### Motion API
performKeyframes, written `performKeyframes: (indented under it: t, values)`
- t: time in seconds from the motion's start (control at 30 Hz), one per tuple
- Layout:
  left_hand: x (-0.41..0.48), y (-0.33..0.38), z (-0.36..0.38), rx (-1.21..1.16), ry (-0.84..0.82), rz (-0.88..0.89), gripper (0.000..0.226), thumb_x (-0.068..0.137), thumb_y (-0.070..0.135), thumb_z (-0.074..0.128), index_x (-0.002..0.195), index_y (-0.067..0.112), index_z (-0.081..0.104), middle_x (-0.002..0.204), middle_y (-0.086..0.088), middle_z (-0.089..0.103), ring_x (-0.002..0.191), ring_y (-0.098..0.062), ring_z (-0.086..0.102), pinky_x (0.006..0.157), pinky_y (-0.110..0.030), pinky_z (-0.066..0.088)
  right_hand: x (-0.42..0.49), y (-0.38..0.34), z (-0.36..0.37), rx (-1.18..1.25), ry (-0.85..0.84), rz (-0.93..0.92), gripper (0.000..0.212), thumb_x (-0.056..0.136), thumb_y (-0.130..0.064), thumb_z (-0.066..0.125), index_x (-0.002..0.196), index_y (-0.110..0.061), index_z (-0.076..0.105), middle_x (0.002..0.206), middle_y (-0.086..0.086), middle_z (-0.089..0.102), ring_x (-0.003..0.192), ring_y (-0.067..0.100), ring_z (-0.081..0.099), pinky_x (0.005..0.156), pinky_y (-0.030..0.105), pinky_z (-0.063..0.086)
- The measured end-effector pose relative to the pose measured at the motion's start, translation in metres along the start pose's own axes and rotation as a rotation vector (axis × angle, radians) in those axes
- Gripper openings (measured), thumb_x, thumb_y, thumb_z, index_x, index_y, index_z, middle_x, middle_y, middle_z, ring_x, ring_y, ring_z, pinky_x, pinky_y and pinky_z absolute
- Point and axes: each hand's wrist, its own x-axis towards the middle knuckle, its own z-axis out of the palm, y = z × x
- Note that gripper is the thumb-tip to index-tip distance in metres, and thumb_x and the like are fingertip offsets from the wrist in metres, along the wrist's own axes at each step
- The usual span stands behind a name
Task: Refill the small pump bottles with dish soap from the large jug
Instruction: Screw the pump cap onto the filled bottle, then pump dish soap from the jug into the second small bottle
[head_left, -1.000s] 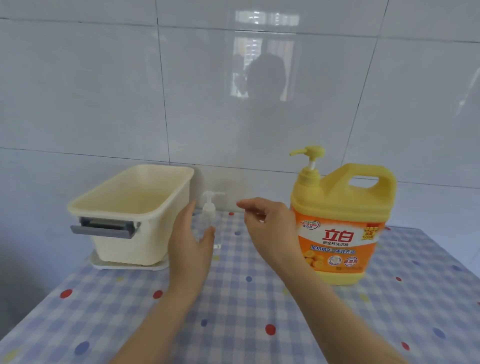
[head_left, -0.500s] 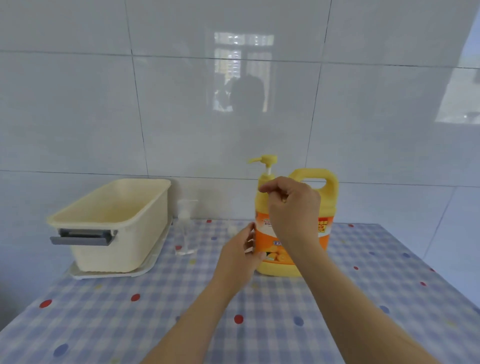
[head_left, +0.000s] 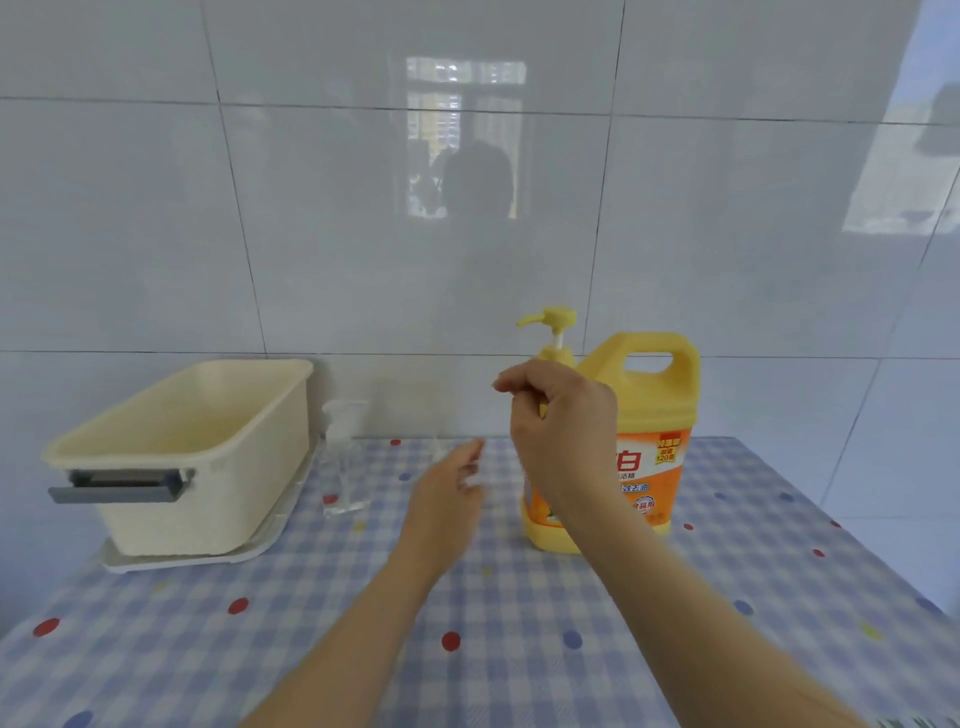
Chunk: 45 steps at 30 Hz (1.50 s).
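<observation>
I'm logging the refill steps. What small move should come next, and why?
Probably lift the right hand onto the yellow pump head of the large yellow-and-orange plastic jug: its curled fingers sit just below it, and the spout points left, the blurred left hand's side. Whether either grip holds anything is unclear.
</observation>
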Motion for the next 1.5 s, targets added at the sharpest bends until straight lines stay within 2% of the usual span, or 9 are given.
performKeyframes:
  t: [0.1, 0.17, 0.3, 0.5, 0.67, 0.9, 1.07, 1.3, 1.5]
  values:
    - [0.004, -0.017, -0.024, 0.034, 0.114, -0.057, 0.051, 0.095, -0.003, 0.046, 0.142, 0.016, 0.048, 0.142, 0.003, 0.052, 0.131, -0.013, 0.049, 0.104, -0.021, 0.037, -0.009, -0.008, 0.013, -0.016, -0.248, 0.133, 0.039, 0.085, 0.004, 0.046, 0.108, -0.014, 0.072, 0.105, 0.001, 0.072, 0.081, 0.010, 0.062, 0.075, 0.024, 0.049]
    - [0.004, -0.030, -0.034, 0.086, 0.123, -0.076, 0.049, 0.095, 0.000, 0.050, 0.142, 0.016, 0.047, 0.144, 0.001, 0.051, 0.131, -0.015, 0.048, 0.110, -0.028, 0.037, -0.015, -0.002, 0.027, -0.039, -0.392, 0.260, 0.046, 0.088, 0.003, 0.044, 0.125, -0.017, 0.063, 0.124, 0.003, 0.064, 0.107, 0.015, 0.061, 0.092, 0.031, 0.050]
    - [-0.001, -0.046, -0.042, 0.102, 0.156, -0.056, 0.044, 0.096, 0.001, 0.051, 0.137, 0.015, 0.051, 0.141, 0.000, 0.053, 0.127, -0.014, 0.050, 0.109, -0.030, 0.038, -0.025, 0.022, 0.056, -0.148, -0.596, 0.410, 0.056, 0.087, -0.001, 0.045, 0.141, -0.015, 0.045, 0.141, 0.008, 0.051, 0.110, 0.022, 0.058, 0.098, 0.039, 0.049]
    - [-0.014, -0.062, -0.041, 0.067, 0.179, -0.010, 0.040, 0.095, -0.002, 0.049, 0.128, 0.018, 0.059, 0.126, 0.011, 0.055, 0.121, -0.008, 0.052, 0.102, -0.019, 0.038, -0.033, 0.042, 0.084, -0.328, -0.690, 0.499, 0.051, 0.091, -0.008, 0.042, 0.142, -0.015, 0.039, 0.145, 0.012, 0.038, 0.122, 0.033, 0.049, 0.099, 0.042, 0.047]
    - [-0.005, -0.064, -0.044, 0.049, 0.188, -0.016, 0.036, 0.097, 0.003, 0.049, 0.128, 0.019, 0.059, 0.129, 0.009, 0.056, 0.119, -0.006, 0.052, 0.101, -0.019, 0.039, -0.032, 0.045, 0.086, -0.300, -0.580, 0.516, 0.049, 0.091, -0.011, 0.045, 0.140, -0.018, 0.046, 0.128, 0.011, 0.059, 0.103, 0.028, 0.063, 0.087, 0.040, 0.054]
    - [0.013, -0.057, -0.030, 0.277, 0.060, 0.031, 0.036, 0.098, 0.015, 0.052, 0.134, 0.015, 0.053, 0.141, 0.000, 0.052, 0.130, -0.016, 0.049, 0.101, -0.015, 0.030, -0.030, 0.042, 0.085, -0.200, -0.499, 0.505, 0.060, 0.085, 0.002, 0.044, 0.142, -0.019, 0.041, 0.143, 0.005, 0.046, 0.113, 0.024, 0.058, 0.094, 0.038, 0.051]
    - [0.030, -0.044, -0.012, 0.600, -0.193, -0.003, 0.047, 0.100, 0.032, 0.042, 0.147, 0.025, 0.037, 0.157, -0.003, 0.031, 0.138, -0.021, 0.040, 0.110, -0.037, 0.034, -0.026, 0.039, 0.078, -0.138, -0.449, 0.513, 0.065, 0.086, 0.002, 0.043, 0.146, -0.021, 0.034, 0.146, 0.006, 0.043, 0.118, 0.022, 0.056, 0.097, 0.038, 0.049]
    - [0.040, -0.023, -0.008, 0.852, -0.068, -0.059, 0.050, 0.094, 0.028, 0.046, 0.139, 0.009, 0.034, 0.127, -0.009, 0.061, 0.114, -0.028, 0.060, 0.100, -0.040, 0.040, -0.026, 0.035, 0.071, -0.095, -0.483, 0.541, 0.062, 0.090, -0.001, 0.044, 0.147, -0.020, 0.033, 0.147, 0.006, 0.044, 0.128, 0.022, 0.049, 0.104, 0.034, 0.045]
    - [0.026, -0.024, -0.015, 0.696, 0.037, -0.097, 0.058, 0.089, 0.032, 0.057, 0.137, 0.010, 0.034, 0.126, -0.010, 0.053, 0.106, -0.027, 0.058, 0.073, -0.028, 0.041, -0.032, 0.025, 0.061, -0.052, -0.336, 0.470, 0.052, 0.087, 0.008, 0.043, 0.131, -0.018, 0.055, 0.127, -0.001, 0.062, 0.113, 0.010, 0.058, 0.091, 0.018, 0.045]
